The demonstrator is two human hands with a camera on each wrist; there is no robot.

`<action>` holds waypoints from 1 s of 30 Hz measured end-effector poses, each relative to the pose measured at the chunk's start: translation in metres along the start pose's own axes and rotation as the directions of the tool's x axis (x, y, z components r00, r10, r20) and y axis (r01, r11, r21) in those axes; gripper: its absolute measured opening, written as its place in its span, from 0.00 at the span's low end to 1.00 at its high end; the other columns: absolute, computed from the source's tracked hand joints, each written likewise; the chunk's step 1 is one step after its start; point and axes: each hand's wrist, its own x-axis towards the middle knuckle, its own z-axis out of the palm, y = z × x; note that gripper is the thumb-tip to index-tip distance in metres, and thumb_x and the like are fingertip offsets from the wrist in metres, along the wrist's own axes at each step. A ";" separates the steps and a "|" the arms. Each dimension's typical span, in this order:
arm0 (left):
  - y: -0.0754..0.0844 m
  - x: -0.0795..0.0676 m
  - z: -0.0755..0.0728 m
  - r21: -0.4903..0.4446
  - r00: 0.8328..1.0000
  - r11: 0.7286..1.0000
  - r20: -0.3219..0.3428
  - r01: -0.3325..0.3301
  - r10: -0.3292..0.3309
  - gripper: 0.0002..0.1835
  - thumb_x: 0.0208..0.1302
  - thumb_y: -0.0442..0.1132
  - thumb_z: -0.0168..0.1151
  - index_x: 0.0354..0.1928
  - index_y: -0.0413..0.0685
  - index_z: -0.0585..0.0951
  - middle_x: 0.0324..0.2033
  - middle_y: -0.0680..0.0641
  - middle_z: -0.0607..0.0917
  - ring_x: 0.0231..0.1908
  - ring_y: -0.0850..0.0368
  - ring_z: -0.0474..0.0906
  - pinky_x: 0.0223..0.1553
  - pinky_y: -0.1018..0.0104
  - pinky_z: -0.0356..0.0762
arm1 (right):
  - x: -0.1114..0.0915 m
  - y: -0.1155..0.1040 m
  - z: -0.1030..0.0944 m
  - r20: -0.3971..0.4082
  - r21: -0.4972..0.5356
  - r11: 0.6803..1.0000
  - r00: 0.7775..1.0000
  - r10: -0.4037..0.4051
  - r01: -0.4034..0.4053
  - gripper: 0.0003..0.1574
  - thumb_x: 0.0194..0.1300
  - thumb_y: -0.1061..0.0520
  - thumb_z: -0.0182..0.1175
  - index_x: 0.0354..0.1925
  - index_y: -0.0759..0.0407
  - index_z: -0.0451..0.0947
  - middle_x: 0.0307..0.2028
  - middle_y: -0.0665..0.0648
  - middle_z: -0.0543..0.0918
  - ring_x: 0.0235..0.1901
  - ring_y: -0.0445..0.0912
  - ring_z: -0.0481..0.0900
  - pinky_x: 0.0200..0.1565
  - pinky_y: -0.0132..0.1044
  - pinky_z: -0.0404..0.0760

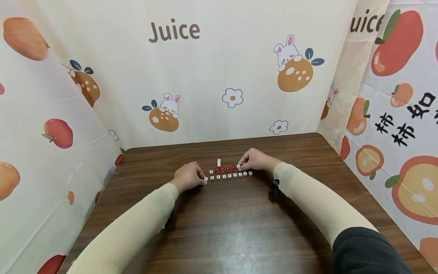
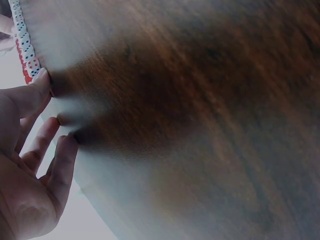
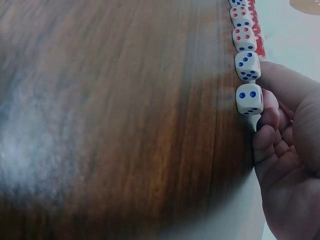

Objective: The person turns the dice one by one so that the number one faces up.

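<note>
A front row of white dice (image 1: 224,177) runs left to right on the brown table, with a shorter row of red dice (image 1: 228,169) just behind it. My left hand (image 1: 188,176) pinches the white die (image 1: 206,179) at the front row's left end. Its other fingers (image 2: 62,165) are spread apart in the left wrist view. My right hand (image 1: 254,160) holds a white die (image 1: 238,166) at the right end of the red row; in the right wrist view, the front row's end die (image 3: 249,99) hides that grip.
Behind the red row, white dice (image 1: 219,163) form a short line pointing away from me. Another white die (image 1: 211,172) sits left of the red ones. The wooden table (image 1: 219,220) meets printed curtains (image 1: 212,76) at the back and sides.
</note>
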 end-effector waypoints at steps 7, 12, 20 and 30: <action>0.000 0.001 0.001 -0.002 1.000 1.000 -0.003 0.005 -0.005 0.07 0.65 0.51 0.87 0.33 0.63 0.95 0.47 0.55 0.86 0.42 0.55 0.83 0.43 0.52 0.81 | 0.000 -0.004 0.000 0.013 -0.007 1.000 1.000 0.021 -0.021 0.07 0.68 0.52 0.82 0.42 0.52 0.98 0.33 0.46 0.95 0.36 0.39 0.83 0.44 0.34 0.83; -0.001 0.000 0.002 0.002 1.000 1.000 -0.007 -0.001 0.001 0.06 0.66 0.50 0.86 0.33 0.63 0.96 0.48 0.55 0.86 0.43 0.56 0.83 0.42 0.53 0.82 | 0.001 -0.004 0.001 0.013 -0.011 1.000 0.999 0.030 -0.030 0.06 0.68 0.53 0.82 0.42 0.52 0.98 0.33 0.46 0.95 0.35 0.39 0.83 0.43 0.34 0.82; -0.002 0.002 0.001 -0.003 1.000 1.000 0.003 -0.008 0.008 0.07 0.67 0.49 0.85 0.31 0.65 0.95 0.48 0.54 0.86 0.43 0.55 0.84 0.42 0.53 0.81 | 0.002 -0.003 -0.003 0.043 -0.010 0.999 0.999 0.032 -0.032 0.10 0.69 0.51 0.82 0.46 0.52 0.98 0.34 0.45 0.94 0.37 0.38 0.83 0.45 0.34 0.83; -0.001 0.001 0.001 0.000 1.000 1.000 0.001 -0.011 0.011 0.06 0.67 0.50 0.86 0.33 0.64 0.96 0.48 0.55 0.86 0.44 0.55 0.84 0.43 0.52 0.82 | 0.012 0.000 -0.011 0.068 0.085 0.996 0.997 0.034 -0.040 0.11 0.78 0.46 0.74 0.47 0.49 0.98 0.43 0.49 0.97 0.36 0.42 0.85 0.40 0.35 0.86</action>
